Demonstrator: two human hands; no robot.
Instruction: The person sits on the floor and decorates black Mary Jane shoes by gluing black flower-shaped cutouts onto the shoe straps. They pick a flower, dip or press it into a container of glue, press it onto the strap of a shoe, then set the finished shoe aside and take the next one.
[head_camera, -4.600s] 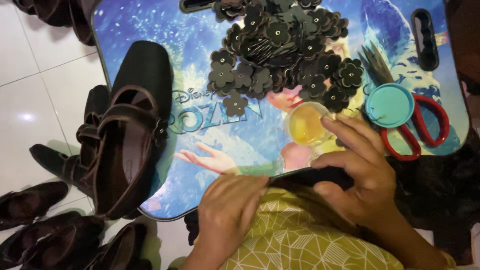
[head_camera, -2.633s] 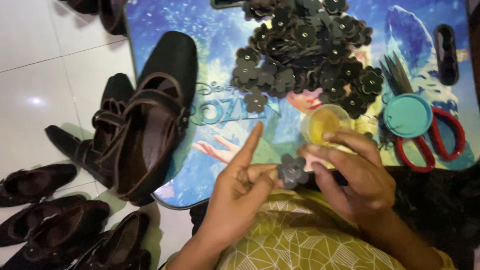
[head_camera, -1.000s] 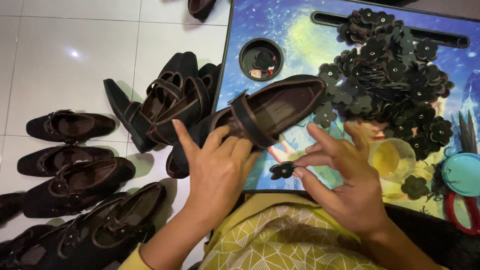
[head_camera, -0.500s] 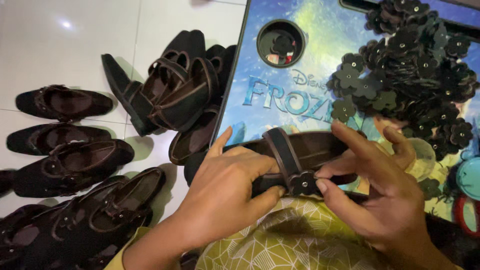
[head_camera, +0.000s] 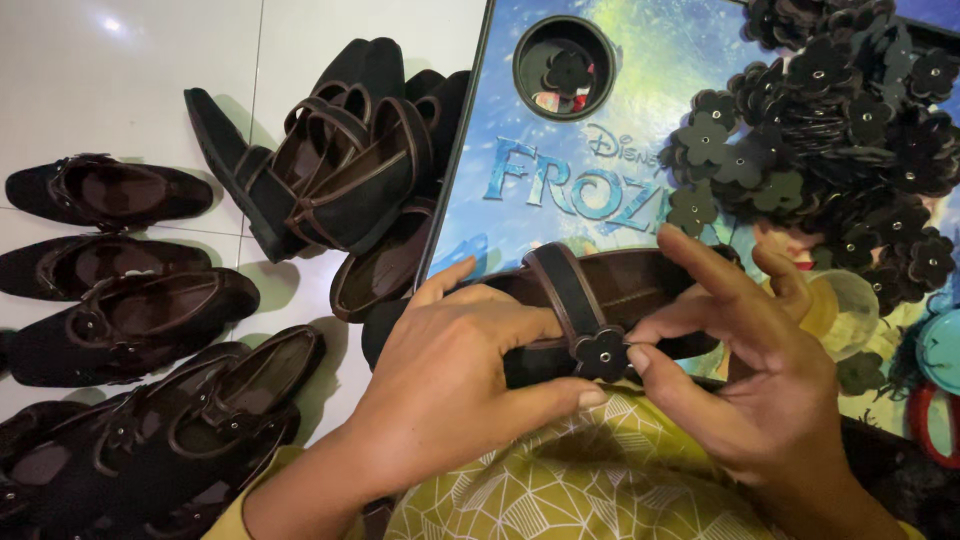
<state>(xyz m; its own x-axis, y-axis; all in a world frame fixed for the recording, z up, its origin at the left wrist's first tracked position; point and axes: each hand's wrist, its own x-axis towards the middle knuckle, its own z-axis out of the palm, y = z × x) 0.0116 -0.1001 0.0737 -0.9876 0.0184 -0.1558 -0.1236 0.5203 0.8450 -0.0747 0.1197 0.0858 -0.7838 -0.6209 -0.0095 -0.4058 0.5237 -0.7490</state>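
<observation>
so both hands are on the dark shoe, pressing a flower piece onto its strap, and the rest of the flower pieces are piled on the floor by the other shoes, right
Not quite. In the head view the pile of flower pieces lies on the picture-printed tabletop, not on the floor. The rest holds: the left hand and right hand are both on the dark shoe, pressing a flower piece onto its strap.

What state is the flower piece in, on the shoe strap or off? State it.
On. The dark flower piece sits flat against the strap, pinched by the right hand; the left hand grips the shoe.

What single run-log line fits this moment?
left hand: holds shoe | right hand: presses flower onto strap | flower pile: on table
</observation>
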